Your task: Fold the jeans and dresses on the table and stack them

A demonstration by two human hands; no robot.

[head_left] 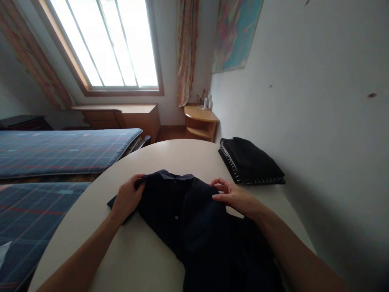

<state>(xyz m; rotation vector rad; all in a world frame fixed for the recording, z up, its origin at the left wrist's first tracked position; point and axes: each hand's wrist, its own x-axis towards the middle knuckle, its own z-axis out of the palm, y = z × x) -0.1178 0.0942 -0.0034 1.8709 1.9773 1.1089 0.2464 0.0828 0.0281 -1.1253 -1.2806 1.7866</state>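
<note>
A dark navy button-up shirt (197,227) lies front up on the round table, its collar pointing away from me and its lower part running off the near edge of the view. A small pale button shows on its front. My left hand (129,194) pinches the shirt at the left shoulder, and a sleeve sticks out beyond the wrist. At the opposite shoulder, my right hand (229,195) touches the cloth with its thumb and fingers apart. The right sleeve lies partly hidden beneath my right forearm.
The cream round table (182,152) fills the foreground. A folded stack of black cloth (252,160) with white edge stitching sits at its far right, near the wall. Plaid mattresses (67,152) stand to the left. A wooden corner shelf (200,115) and desk (136,113) are behind.
</note>
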